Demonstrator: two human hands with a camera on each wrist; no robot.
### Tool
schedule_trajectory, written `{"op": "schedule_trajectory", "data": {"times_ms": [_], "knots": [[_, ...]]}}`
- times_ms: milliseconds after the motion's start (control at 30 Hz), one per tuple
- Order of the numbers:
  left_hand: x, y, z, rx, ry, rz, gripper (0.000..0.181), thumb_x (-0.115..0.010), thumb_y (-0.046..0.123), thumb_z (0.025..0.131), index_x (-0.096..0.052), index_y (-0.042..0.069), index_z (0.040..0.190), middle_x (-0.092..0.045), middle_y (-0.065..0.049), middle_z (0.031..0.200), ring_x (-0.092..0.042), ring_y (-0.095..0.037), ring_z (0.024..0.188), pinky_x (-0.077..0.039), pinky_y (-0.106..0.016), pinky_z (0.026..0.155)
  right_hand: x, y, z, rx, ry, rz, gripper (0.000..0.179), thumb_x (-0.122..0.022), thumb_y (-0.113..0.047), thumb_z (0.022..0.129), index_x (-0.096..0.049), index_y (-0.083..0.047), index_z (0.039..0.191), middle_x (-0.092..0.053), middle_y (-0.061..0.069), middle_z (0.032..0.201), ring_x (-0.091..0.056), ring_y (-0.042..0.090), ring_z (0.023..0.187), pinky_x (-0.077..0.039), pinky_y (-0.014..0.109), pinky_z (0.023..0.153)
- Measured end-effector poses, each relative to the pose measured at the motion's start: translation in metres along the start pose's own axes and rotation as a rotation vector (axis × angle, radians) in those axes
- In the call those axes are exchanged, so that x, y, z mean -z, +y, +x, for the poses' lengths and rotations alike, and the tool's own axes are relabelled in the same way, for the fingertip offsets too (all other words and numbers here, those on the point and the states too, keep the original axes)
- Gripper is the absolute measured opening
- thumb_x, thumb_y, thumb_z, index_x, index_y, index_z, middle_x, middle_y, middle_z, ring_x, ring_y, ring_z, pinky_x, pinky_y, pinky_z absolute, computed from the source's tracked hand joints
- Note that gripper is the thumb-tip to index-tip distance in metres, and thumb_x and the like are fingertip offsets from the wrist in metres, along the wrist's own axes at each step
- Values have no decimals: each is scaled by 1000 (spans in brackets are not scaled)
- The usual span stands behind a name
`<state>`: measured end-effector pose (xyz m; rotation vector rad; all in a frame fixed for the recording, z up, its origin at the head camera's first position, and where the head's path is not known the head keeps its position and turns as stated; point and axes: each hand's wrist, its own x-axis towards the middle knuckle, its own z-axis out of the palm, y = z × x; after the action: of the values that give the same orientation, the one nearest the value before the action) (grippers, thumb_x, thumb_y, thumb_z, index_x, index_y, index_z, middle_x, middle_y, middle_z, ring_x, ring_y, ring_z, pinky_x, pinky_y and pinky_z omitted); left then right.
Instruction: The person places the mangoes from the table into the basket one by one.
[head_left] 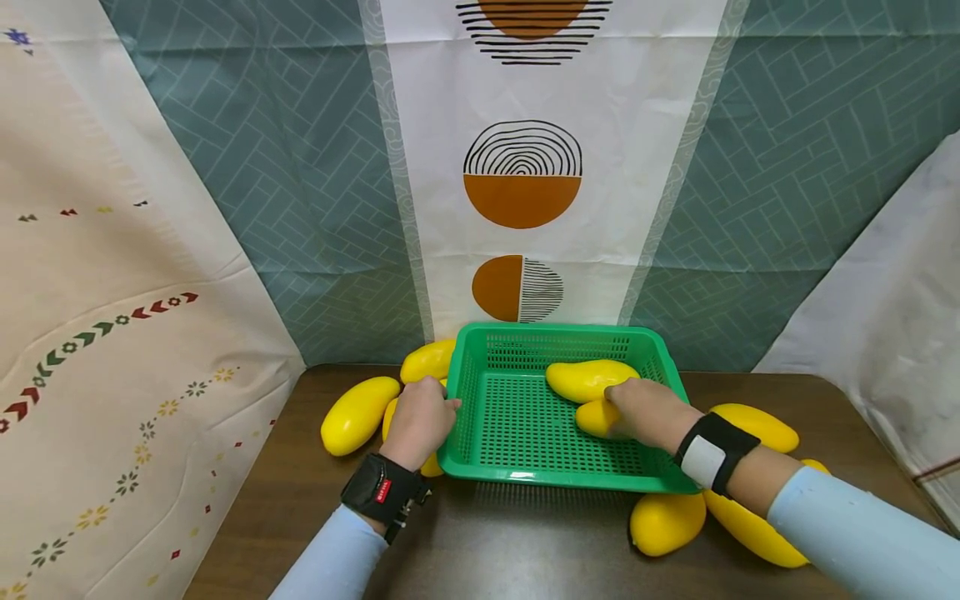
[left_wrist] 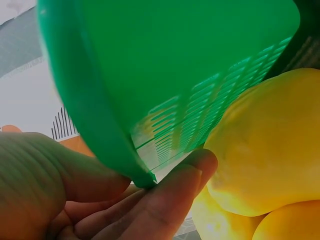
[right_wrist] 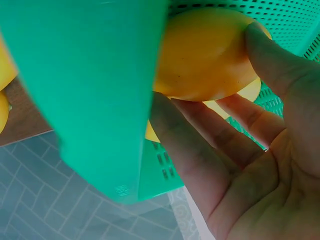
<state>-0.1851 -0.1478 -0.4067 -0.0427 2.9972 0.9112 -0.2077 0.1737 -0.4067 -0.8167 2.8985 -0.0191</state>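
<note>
A green plastic basket (head_left: pixel 517 421) with slotted walls and floor sits in the middle of the table. At its left side, my left hand (head_left: pixel 422 421) pinches the rim, thumb on one face and fingers on the other in the left wrist view. Inside the basket's right part, my right hand (head_left: pixel 651 408) holds a yellow mango (right_wrist: pixel 207 55) between thumb and fingers. Another mango (head_left: pixel 585 379) lies in the basket just behind the held one. Close to the left hand's fingertips, outside the wall, is a further mango (left_wrist: pixel 270 145).
More mangoes lie left of the basket, one mango (head_left: pixel 360 415) farthest out. Several others are at the right, including a mango (head_left: pixel 667 523) by the front right corner and a mango (head_left: pixel 757 427) beyond the wrist. A patterned cloth (head_left: pixel 322 167) hangs behind the brown table (head_left: pixel 525 542).
</note>
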Motion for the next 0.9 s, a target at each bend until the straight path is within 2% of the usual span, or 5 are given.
{"op": "schedule_trajectory", "data": {"times_ms": [133, 300, 567, 767, 900], "knots": [[0, 0, 1, -3, 3, 14, 26, -63, 27, 89, -63, 9, 71, -39, -1, 53, -49, -16, 44, -43, -26, 43, 2, 0, -1, 1, -18, -2, 28, -73, -32, 79, -60, -11, 91, -50, -2, 72, -44, 15, 62, -44, 30, 61], [0, 0, 1, -19, 16, 20, 28, -63, 26, 89, -60, 11, 66, -33, 1, 53, -47, -16, 43, -42, -26, 43, 3, 0, -4, 7, -1, 14, 25, -73, -29, 80, -61, -10, 92, -48, -2, 69, -43, 15, 60, -41, 28, 58], [-1, -1, 1, 0, 2, 9, 27, -63, 26, 90, -62, 10, 68, -35, 0, 53, -48, -16, 44, -42, -26, 43, 2, 0, -8, -1, -38, 36, 27, -74, -26, 78, -61, -9, 95, -52, -3, 74, -44, 13, 63, -43, 28, 60], [-1, 0, 0, 12, -2, 3, 25, -63, 26, 89, -64, 9, 71, -37, 0, 53, -49, -16, 44, -43, -26, 43, 7, 1, -11, -5, -75, 67, 45, -76, -30, 76, -62, -5, 111, -62, 4, 95, -55, 13, 77, -48, 33, 73], [0, 1, 0, 16, -5, -4, 23, -63, 25, 89, -65, 6, 77, -42, -2, 54, -50, -15, 45, -43, -26, 43, 13, 1, -12, -12, -79, 101, 54, -75, -32, 77, -59, -3, 120, -61, 9, 111, -56, 16, 90, -47, 38, 82]]}}
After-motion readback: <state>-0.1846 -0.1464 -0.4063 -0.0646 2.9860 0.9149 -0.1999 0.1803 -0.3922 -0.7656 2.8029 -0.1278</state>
